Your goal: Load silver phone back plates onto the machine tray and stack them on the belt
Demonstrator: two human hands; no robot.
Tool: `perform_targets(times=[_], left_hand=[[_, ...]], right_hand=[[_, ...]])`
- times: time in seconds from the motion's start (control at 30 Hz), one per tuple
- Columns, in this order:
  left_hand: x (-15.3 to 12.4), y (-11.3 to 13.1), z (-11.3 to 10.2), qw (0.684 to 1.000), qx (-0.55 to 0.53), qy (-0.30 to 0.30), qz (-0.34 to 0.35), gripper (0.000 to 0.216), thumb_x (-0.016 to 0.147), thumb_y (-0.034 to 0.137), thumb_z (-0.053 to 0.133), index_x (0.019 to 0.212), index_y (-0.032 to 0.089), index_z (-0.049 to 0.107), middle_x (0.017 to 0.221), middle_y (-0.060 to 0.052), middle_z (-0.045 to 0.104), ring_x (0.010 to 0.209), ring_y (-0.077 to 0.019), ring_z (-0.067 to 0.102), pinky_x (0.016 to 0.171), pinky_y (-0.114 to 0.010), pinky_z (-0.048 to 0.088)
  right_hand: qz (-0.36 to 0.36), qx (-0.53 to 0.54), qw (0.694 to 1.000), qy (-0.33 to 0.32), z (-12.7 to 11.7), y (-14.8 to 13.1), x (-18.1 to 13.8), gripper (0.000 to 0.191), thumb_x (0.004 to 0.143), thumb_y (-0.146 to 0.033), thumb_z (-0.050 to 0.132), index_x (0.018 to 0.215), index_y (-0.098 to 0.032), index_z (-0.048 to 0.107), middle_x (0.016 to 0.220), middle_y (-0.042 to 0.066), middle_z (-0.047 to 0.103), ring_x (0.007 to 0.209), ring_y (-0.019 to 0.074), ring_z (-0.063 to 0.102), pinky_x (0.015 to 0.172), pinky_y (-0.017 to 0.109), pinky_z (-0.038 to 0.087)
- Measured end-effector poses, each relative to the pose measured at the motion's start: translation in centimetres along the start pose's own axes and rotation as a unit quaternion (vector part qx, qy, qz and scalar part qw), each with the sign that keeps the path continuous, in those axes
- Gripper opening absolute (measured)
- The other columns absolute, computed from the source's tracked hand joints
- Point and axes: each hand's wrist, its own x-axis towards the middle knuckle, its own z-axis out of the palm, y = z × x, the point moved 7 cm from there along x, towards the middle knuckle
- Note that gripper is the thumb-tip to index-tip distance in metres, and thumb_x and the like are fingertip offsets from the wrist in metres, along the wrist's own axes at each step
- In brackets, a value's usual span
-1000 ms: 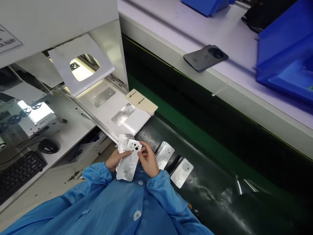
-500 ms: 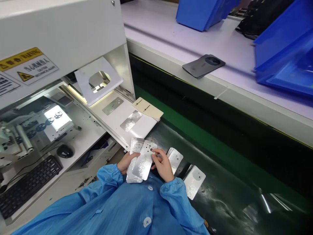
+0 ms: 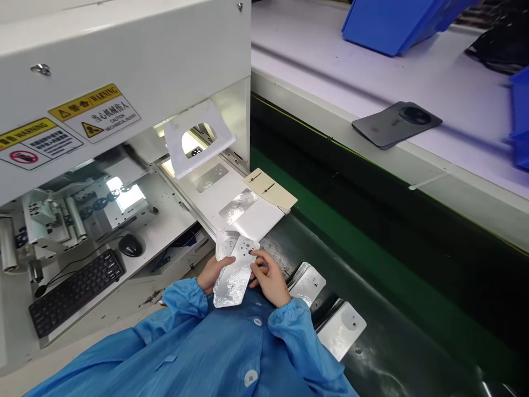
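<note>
In front of my body, my left hand [image 3: 210,274] is closed round a small bunch of shiny silver sheets [image 3: 225,242], with the thumb on top. Over them lies a silver phone-back-shaped sheet [image 3: 238,270] with several round holes near its upper end. My right hand [image 3: 270,282] has its index fingertip on that sheet's right edge, beside a dark round spot, and its other fingers curl by the edge. Two stacks of similar sheets rest to the right of it: a nearer stack [image 3: 309,285] and a farther stack [image 3: 344,331].
Two silver sheets lie on a white machine tray [image 3: 264,220], beside a cream block [image 3: 270,190]. Left are a keyboard [image 3: 76,292], a mouse [image 3: 130,245] and a machine housing [image 3: 165,60]. Dark phone backs [image 3: 394,125] overhang a shelf edge; a blue bin [image 3: 384,27] stands behind.
The view has turned left, so the surroundings shift rightward. The top sheet now overlaps the sheets under it more. Both hands keep nearly the same positions.
</note>
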Motion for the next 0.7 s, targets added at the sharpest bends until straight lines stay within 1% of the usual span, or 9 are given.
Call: perform_targets(times=[0.07,0.13,0.23,0.3,0.37,0.43,0.57,0.63,0.7], left_hand=[[0.4,0.1,0.0,1.000,-0.004,-0.003,0.000,0.039,0.081,0.014,0.068,0.117,0.004,0.056,0.090,-0.015,0.074,0.076,-0.0257,0.071,0.067,-0.031,0.055],[0.8,-0.1,-0.2,1.000,-0.013,-0.002,-0.009,0.037,0.082,0.014,0.067,0.116,0.005,0.055,0.085,-0.014,0.073,0.071,-0.0239,0.070,0.067,-0.032,0.056],[1.3,-0.4,0.0,0.999,-0.030,-0.026,-0.037,0.036,0.085,0.019,0.065,0.116,0.006,0.053,0.077,-0.012,0.072,0.066,-0.0245,0.070,0.065,-0.036,0.058],[1.5,-0.3,0.3,0.997,-0.046,-0.054,-0.043,0.035,0.086,0.022,0.064,0.115,0.006,0.054,0.078,-0.013,0.071,0.069,-0.0261,0.070,0.066,-0.038,0.058],[1.6,0.0,0.3,0.995,-0.057,-0.069,-0.039,0.033,0.087,0.022,0.062,0.114,0.004,0.056,0.082,-0.015,0.072,0.075,-0.0267,0.071,0.067,-0.037,0.059],[1.8,0.1,0.1,0.995,-0.063,-0.065,-0.042,0.031,0.087,0.021,0.060,0.112,0.002,0.059,0.084,-0.016,0.072,0.077,-0.0267,0.071,0.067,-0.036,0.059],[2.1,0.3,-0.7,0.995,-0.089,-0.026,-0.047,0.028,0.088,0.020,0.058,0.108,0.002,0.062,0.087,-0.018,0.072,0.082,-0.0287,0.071,0.069,-0.038,0.059],[2.0,0.6,-1.1,0.994,-0.100,-0.006,-0.039,0.026,0.087,0.019,0.058,0.107,0.003,0.062,0.092,-0.018,0.072,0.087,-0.0302,0.071,0.071,-0.039,0.059],[1.9,0.9,-1.4,0.993,-0.108,0.018,-0.033,0.024,0.086,0.018,0.059,0.106,0.005,0.062,0.099,-0.018,0.072,0.091,-0.0306,0.070,0.074,-0.041,0.059]], right_hand=[[-0.012,0.007,0.999,0.039,-1.0,-0.5,0.3,0.041,0.080,-0.042,0.066,0.115,-0.023,0.059,0.089,-0.001,0.045,0.063,0.0102,0.061,0.046,0.024,0.059],[-0.023,0.005,0.996,0.083,-2.5,-1.1,0.7,0.043,0.079,-0.044,0.066,0.115,-0.023,0.058,0.091,-0.001,0.043,0.064,0.0107,0.062,0.046,0.025,0.060],[-0.036,-0.013,0.990,0.137,-4.9,-1.8,1.5,0.045,0.078,-0.046,0.066,0.115,-0.022,0.058,0.090,-0.001,0.042,0.065,0.0118,0.062,0.047,0.026,0.060],[-0.041,-0.029,0.986,0.160,-6.1,-2.0,2.4,0.046,0.078,-0.047,0.066,0.115,-0.021,0.058,0.088,-0.001,0.043,0.065,0.0124,0.062,0.047,0.027,0.059],[-0.044,-0.048,0.982,0.177,-7.0,-2.1,3.6,0.047,0.078,-0.048,0.065,0.115,-0.020,0.058,0.086,-0.001,0.045,0.065,0.0133,0.063,0.049,0.027,0.059],[-0.044,-0.074,0.978,0.191,-7.4,-2.1,4.9,0.048,0.078,-0.048,0.063,0.116,-0.020,0.058,0.086,-0.001,0.048,0.065,0.0139,0.063,0.050,0.028,0.059],[-0.036,-0.154,0.967,0.201,-7.4,-2.4,7.1,0.044,0.081,-0.043,0.056,0.118,-0.019,0.060,0.088,0.001,0.054,0.063,0.0140,0.063,0.052,0.028,0.057],[-0.047,-0.222,0.953,0.203,-7.1,-2.8,7.8,0.041,0.084,-0.038,0.052,0.119,-0.019,0.062,0.087,0.003,0.058,0.062,0.0140,0.061,0.056,0.028,0.056],[-0.067,-0.302,0.928,0.207,-6.8,-3.2,8.2,0.040,0.086,-0.033,0.049,0.120,-0.020,0.065,0.086,0.003,0.061,0.064,0.0147,0.060,0.065,0.031,0.054]])
